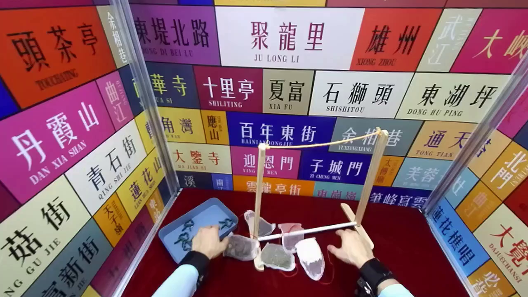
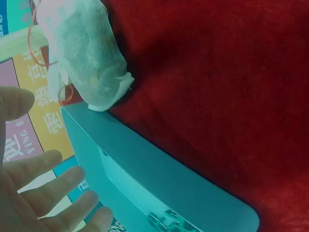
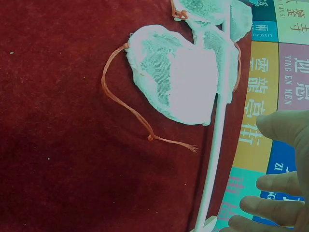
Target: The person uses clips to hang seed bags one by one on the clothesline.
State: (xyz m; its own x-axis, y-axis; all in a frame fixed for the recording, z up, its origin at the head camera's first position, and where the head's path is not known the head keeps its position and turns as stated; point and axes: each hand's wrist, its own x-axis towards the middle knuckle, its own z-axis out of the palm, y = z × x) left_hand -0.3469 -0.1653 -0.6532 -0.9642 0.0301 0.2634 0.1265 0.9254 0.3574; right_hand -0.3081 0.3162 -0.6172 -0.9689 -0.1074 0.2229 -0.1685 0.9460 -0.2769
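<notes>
My left hand (image 1: 209, 241) is over the right side of a blue tray (image 1: 206, 205), its fingers spread and holding nothing in the left wrist view. Several small dark green things (image 1: 184, 238) lie in the tray; their kind is too small to tell. Beside this hand is a filled mesh drawstring bag (image 1: 242, 248). My right hand (image 1: 352, 249) has its fingers apart and holds nothing, near the right end of a wooden rack's white lower bar (image 1: 307, 231). To its left lies a mesh bag with a white patch (image 1: 310, 256), its orange drawstring (image 3: 116, 99) trailing on the cloth.
A string (image 1: 326, 144) spans the tops of the rack's left post (image 1: 260, 189) and right post (image 1: 372, 177). More mesh bags, one dark-filled (image 1: 278, 256) and one pinkish (image 1: 291, 236), lie around the lower bar. Dark red cloth (image 1: 404, 247) covers the table; sign-patterned walls (image 1: 288, 37) enclose it.
</notes>
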